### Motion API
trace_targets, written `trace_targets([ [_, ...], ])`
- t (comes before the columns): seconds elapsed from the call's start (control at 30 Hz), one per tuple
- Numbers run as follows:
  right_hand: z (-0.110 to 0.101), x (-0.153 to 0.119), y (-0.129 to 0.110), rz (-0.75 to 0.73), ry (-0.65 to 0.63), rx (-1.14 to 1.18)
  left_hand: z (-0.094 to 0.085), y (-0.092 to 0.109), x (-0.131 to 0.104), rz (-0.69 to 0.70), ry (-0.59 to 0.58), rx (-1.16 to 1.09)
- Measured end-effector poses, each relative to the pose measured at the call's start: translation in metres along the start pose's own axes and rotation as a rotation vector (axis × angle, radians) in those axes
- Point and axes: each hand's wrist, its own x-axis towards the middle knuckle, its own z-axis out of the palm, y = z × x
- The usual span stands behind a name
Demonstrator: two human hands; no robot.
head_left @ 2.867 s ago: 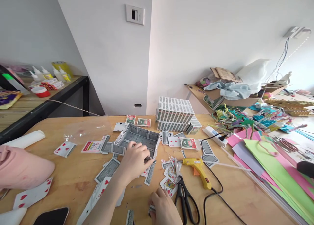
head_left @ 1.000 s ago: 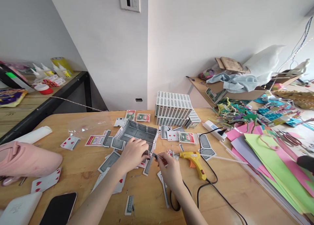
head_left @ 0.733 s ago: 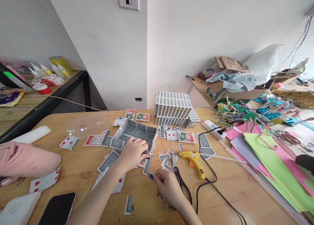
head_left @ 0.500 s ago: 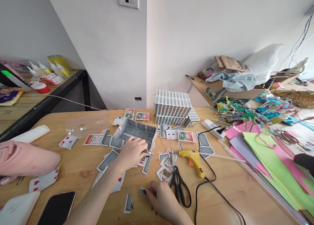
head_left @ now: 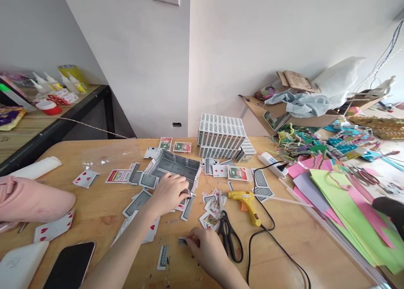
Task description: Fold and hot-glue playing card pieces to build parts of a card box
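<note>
A shallow tray built from playing cards (head_left: 178,165) lies on the wooden table, its grey patterned backs facing inward. My left hand (head_left: 169,193) is closed over the tray's near side, fingers curled at its front right corner. Lower down, my right hand (head_left: 206,247) pinches a small cut piece of playing card (head_left: 182,240) between thumb and fingertips, just above the tabletop. A cut card strip (head_left: 163,257) lies to the left of it. Black-handled scissors (head_left: 229,236) rest right beside my right hand, their blades over face cards (head_left: 212,209).
A yellow glue gun (head_left: 248,202) with a black cord lies right of the scissors. Behind stand stacked card boxes (head_left: 221,131). A power strip (head_left: 273,163) and coloured paper sheets (head_left: 337,213) are on the right. A phone (head_left: 70,263) and pink pouch (head_left: 34,198) sit at left.
The view has shifted slightly. Both hands keep almost the same places, the left at the tray and the right on the small card piece.
</note>
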Motion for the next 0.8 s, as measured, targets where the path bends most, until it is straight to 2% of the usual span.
trace_targets([
  [0.33, -0.015, -0.002, 0.019, 0.001, 0.097, 0.110, -0.010, 0.003, -0.003, -0.027, -0.050, -0.026],
  [0.5, -0.016, -0.005, 0.023, 0.002, 0.137, 0.197, -0.020, 0.006, -0.013, -0.085, -0.005, -0.018],
  [0.57, -0.019, -0.003, 0.021, -0.012, 0.207, 0.238, -0.022, 0.009, -0.017, -0.092, 0.007, 0.048],
  [0.7, -0.029, 0.010, 0.006, -0.090, 0.422, 0.288, -0.025, 0.021, -0.025, -0.087, 0.015, 0.171],
  [0.8, -0.036, 0.019, -0.013, -0.217, 0.451, 0.309, -0.027, 0.035, -0.034, -0.076, 0.097, 0.228],
])
